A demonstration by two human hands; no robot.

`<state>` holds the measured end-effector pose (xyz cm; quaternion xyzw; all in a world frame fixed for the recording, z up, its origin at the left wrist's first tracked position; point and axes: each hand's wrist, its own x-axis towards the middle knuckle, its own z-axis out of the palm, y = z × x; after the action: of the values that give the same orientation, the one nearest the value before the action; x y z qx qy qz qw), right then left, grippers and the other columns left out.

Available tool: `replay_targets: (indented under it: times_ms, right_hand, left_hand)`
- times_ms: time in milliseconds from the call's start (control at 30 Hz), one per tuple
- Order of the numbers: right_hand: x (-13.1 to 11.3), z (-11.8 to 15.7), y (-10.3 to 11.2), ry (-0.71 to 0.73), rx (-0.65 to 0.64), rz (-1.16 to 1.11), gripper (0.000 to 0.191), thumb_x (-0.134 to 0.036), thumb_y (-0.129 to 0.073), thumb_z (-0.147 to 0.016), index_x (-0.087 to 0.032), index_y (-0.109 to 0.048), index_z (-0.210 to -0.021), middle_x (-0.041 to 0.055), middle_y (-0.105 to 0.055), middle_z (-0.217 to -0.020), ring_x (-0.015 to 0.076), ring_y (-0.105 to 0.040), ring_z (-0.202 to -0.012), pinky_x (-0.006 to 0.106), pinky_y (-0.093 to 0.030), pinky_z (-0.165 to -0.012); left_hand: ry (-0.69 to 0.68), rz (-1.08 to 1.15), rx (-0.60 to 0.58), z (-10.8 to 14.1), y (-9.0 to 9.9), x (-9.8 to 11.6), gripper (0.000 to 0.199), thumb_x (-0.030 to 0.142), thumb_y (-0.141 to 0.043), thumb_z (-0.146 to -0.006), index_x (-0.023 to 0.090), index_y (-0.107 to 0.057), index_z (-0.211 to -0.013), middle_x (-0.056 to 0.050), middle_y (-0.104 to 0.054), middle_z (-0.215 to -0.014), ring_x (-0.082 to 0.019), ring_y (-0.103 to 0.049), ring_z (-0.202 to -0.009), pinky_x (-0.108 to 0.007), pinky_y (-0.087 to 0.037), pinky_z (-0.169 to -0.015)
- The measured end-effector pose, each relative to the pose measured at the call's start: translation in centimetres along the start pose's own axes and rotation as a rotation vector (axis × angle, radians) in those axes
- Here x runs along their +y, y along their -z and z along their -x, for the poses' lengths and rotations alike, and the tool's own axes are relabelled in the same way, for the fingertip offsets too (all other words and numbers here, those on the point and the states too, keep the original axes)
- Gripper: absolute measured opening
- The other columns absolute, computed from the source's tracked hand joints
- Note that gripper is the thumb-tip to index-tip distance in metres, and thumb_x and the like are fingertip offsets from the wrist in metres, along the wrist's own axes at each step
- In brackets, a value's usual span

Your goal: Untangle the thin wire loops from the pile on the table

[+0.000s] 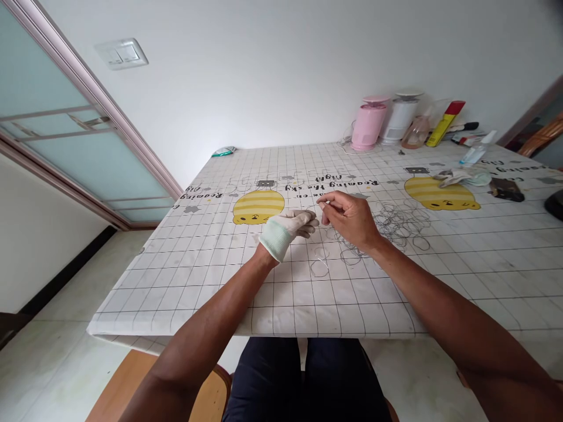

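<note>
My left hand [292, 228] wears a pale glove with a mint-green cuff, and its fingers are pressed together above the table. Whatever it holds is too small to make out. Close by on the right, my bare right hand [349, 217] has its thumb and fingertips pinched together, with anything between them too fine to see. A pile of thin dark wire-like rings [398, 225] lies beside and beyond my right wrist. A loose ring [319, 268] rests on the table below and between my hands.
The checked tablecloth [197, 302] bears yellow printed figures. Along the wall stand a pink cylinder [368, 126], a white one [397, 120] and a yellow can with a red cap [444, 124]. At right lie a crumpled glove [455, 177] and a dark box [506, 189].
</note>
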<state>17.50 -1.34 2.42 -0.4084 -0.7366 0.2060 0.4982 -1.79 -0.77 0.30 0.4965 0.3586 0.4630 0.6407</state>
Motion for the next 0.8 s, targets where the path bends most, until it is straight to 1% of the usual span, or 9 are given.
replay_targets:
  times_ms: [100, 200, 333, 433, 500, 567, 633, 733, 800]
  right_hand:
    - [0.5, -0.1, 0.2, 0.048, -0.017, 0.045, 0.021, -0.04, -0.06, -0.103, -0.024, -0.074, -0.106, 0.0004, -0.072, -0.072, 0.0164, -0.067, -0.061, 0.031, -0.052, -0.059]
    - [1.0, -0.4, 0.4, 0.17, -0.011, 0.164, 0.018, -0.032, -0.059, -0.103, -0.025, -0.075, -0.105, 0.0032, -0.075, -0.084, 0.0199, -0.072, -0.075, 0.035, -0.055, -0.068]
    - [1.2, -0.5, 0.5, 0.248, -0.024, 0.24, 0.019, -0.029, -0.056, -0.104, -0.026, -0.075, -0.105, 0.004, -0.075, -0.087, 0.0218, -0.071, -0.08, 0.039, -0.056, -0.075]
    - [1.0, -0.6, 0.6, 0.314, -0.019, 0.264, 0.016, -0.027, -0.06, -0.102, -0.027, -0.073, -0.112, 0.0068, -0.075, -0.099, 0.0254, -0.069, -0.094, 0.043, -0.056, -0.084]
    - [0.7, -0.7, 0.7, 0.388, -0.057, 0.295, 0.017, -0.026, -0.061, -0.102, -0.026, -0.072, -0.115, 0.0087, -0.074, -0.106, 0.0274, -0.066, -0.104, 0.046, -0.055, -0.09]
    - [0.5, -0.8, 0.7, 0.448, -0.129, 0.347, 0.017, -0.024, -0.059, -0.103, -0.025, -0.073, -0.112, 0.0092, -0.075, -0.106, 0.0279, -0.065, -0.104, 0.047, -0.053, -0.091]
    - [0.4, -0.8, 0.8, 0.472, -0.183, 0.415, 0.02, -0.024, -0.055, -0.105, -0.024, -0.075, -0.104, 0.0086, -0.075, -0.099, 0.0277, -0.064, -0.1, 0.047, -0.051, -0.089]
    - [0.5, -0.6, 0.8, 0.473, -0.187, 0.526, 0.026, -0.025, -0.053, -0.106, -0.024, -0.075, -0.092, 0.0075, -0.072, -0.087, 0.0269, -0.062, -0.09, 0.045, -0.046, -0.083]
    - [0.6, -0.4, 0.6, 0.483, -0.161, 0.605, 0.029, -0.025, -0.052, -0.107, -0.024, -0.074, -0.087, 0.0072, -0.07, -0.082, 0.0262, -0.059, -0.086, 0.044, -0.044, -0.08]
  left_hand:
    - [-0.005, -0.02, -0.003, 0.0, 0.2, 0.0, 0.042, 0.046, -0.081, -0.083, 0.011, -0.075, -0.105, -0.011, -0.077, -0.092, -0.015, -0.068, -0.073, -0.03, -0.053, -0.072]
    - [-0.01, -0.021, -0.006, 0.1, 0.2, 0.2, 0.042, 0.043, -0.082, -0.082, 0.01, -0.075, -0.107, -0.01, -0.077, -0.086, -0.015, -0.067, -0.07, -0.03, -0.053, -0.07]
    - [0.008, -0.007, -0.002, 0.1, 0.0, 0.5, 0.041, 0.036, -0.082, -0.081, 0.01, -0.073, -0.11, -0.008, -0.076, -0.081, -0.014, -0.067, -0.068, -0.03, -0.053, -0.069]
    - [0.011, -0.011, 0.003, 0.2, 0.0, 0.5, 0.036, 0.034, -0.081, -0.081, 0.009, -0.074, -0.107, -0.009, -0.077, -0.084, -0.014, -0.068, -0.07, -0.03, -0.053, -0.07]
    - [0.022, -0.024, -0.008, 0.2, 0.0, 0.5, 0.034, 0.034, -0.082, -0.081, 0.009, -0.075, -0.104, -0.01, -0.077, -0.086, -0.015, -0.068, -0.071, -0.03, -0.054, -0.07]
    - [0.05, -0.049, -0.017, 0.1, 0.1, 0.5, 0.033, 0.035, -0.082, -0.08, 0.01, -0.075, -0.1, -0.01, -0.076, -0.087, -0.015, -0.068, -0.071, -0.03, -0.054, -0.07]
    - [0.086, -0.08, -0.033, 0.0, 0.1, 0.4, 0.031, 0.036, -0.083, -0.08, 0.01, -0.075, -0.094, -0.01, -0.075, -0.086, -0.014, -0.067, -0.069, -0.03, -0.053, -0.068]
    - [0.12, -0.119, -0.068, -0.3, 0.1, 0.2, 0.027, 0.036, -0.081, -0.081, 0.01, -0.075, -0.088, -0.009, -0.074, -0.083, -0.013, -0.065, -0.067, -0.028, -0.051, -0.066]
    - [0.121, -0.147, -0.034, -0.4, 0.0, 0.0, 0.024, 0.033, -0.079, -0.083, 0.011, -0.076, -0.091, -0.009, -0.075, -0.085, -0.013, -0.066, -0.069, -0.028, -0.051, -0.066]
